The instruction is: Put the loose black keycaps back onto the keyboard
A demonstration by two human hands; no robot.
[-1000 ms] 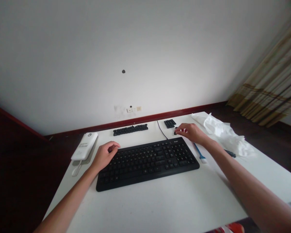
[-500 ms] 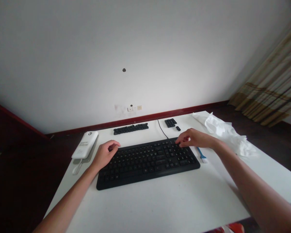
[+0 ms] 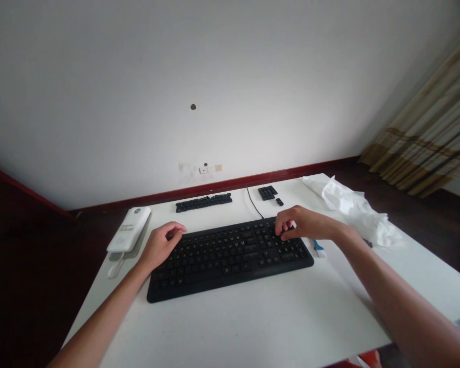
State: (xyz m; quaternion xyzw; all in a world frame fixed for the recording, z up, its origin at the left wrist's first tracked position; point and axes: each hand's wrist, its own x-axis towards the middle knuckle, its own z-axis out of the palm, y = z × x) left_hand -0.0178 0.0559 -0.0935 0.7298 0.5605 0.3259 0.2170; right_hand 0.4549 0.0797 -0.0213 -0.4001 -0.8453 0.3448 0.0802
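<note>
A black keyboard (image 3: 222, 255) lies across a white table (image 3: 253, 317). My left hand (image 3: 159, 246) rests on its upper left corner, fingers curled over the edge. My right hand (image 3: 304, 225) hovers over the keys at the right end, fingertips pinched together down at a key; what they grip is hidden. Behind the keyboard lie a strip of loose black keycaps (image 3: 204, 202), a small block of keycaps (image 3: 267, 192) and a single keycap (image 3: 279, 202). A blue brush (image 3: 319, 249) sticks out from under my right wrist.
A white box-shaped device (image 3: 129, 229) with a cord sits at the table's left edge. Crumpled white sheeting (image 3: 352, 209) covers the far right corner, a dark pen (image 3: 368, 244) beside it. The keyboard cable (image 3: 254, 204) runs back toward the wall. A striped curtain (image 3: 433, 138) hangs at right.
My right hand came back from the single keycap behind the keyboard and now pinches at the keys on the right end. My left hand has stayed at the corner.
</note>
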